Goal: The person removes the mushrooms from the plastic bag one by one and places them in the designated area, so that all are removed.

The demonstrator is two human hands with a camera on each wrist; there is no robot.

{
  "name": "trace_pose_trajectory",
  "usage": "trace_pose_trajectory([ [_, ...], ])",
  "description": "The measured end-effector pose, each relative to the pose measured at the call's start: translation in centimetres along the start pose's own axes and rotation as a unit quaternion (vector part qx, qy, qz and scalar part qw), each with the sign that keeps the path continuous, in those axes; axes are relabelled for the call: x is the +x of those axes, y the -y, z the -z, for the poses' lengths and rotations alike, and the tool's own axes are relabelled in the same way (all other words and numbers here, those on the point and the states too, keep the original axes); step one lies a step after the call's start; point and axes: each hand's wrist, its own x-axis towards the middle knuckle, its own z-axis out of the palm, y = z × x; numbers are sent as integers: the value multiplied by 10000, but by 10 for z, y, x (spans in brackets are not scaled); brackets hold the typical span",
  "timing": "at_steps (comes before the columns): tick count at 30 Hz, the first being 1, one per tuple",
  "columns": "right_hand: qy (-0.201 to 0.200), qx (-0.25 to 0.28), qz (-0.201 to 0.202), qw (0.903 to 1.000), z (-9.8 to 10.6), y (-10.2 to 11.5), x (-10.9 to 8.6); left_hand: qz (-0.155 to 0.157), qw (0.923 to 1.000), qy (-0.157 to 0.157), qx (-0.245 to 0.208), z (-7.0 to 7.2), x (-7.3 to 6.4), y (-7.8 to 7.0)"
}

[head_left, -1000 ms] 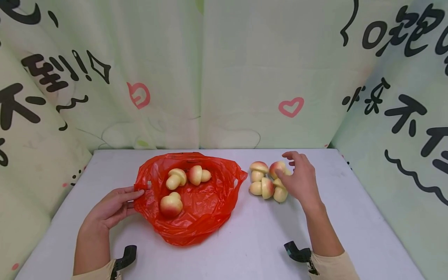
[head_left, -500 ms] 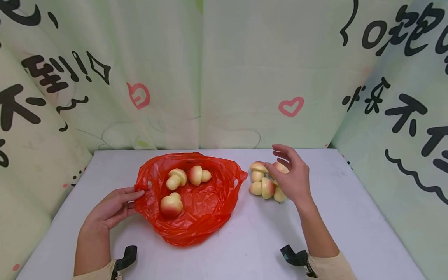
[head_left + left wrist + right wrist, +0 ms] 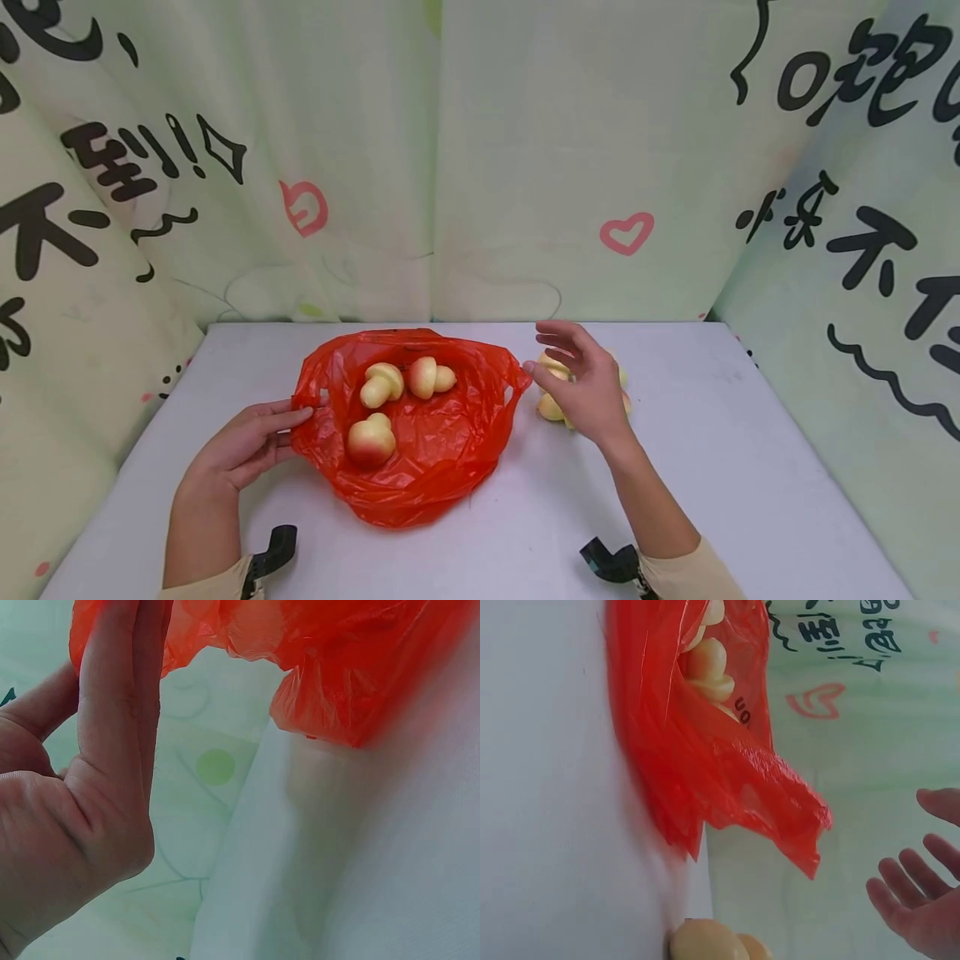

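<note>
A red plastic bag (image 3: 457, 454) lies with its mouth spread on the table, and three toy-like mushrooms, one of them a red-capped mushroom (image 3: 371, 442), rest inside it. My left hand (image 3: 243, 446) pinches the bag's left edge between thumb and fingers. Beside the bag's right edge hovers my right hand (image 3: 588, 396), fingers loosely bent and holding nothing. In the right wrist view those fingers (image 3: 896, 889) are apart from the red plastic. Several more mushrooms (image 3: 551, 408) sit on the table behind and under the right hand, partly hidden by it.
The white table (image 3: 712, 467) reaches back to a pale green curtain (image 3: 517, 167) with black lettering and pink hearts, which also encloses both sides. Black wrist-camera mounts (image 3: 611, 562) stick out from both sleeves.
My right hand has moved left, from over the loose mushrooms to the bag's right edge, carrying nothing. The left hand keeps its place on the bag. The head view has shifted slightly.
</note>
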Motion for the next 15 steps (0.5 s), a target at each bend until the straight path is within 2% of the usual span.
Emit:
trace_pose_trajectory([
  [15,988,190,70,9949,-37,9,7,-39,10000,25,0,-1,0,-1],
])
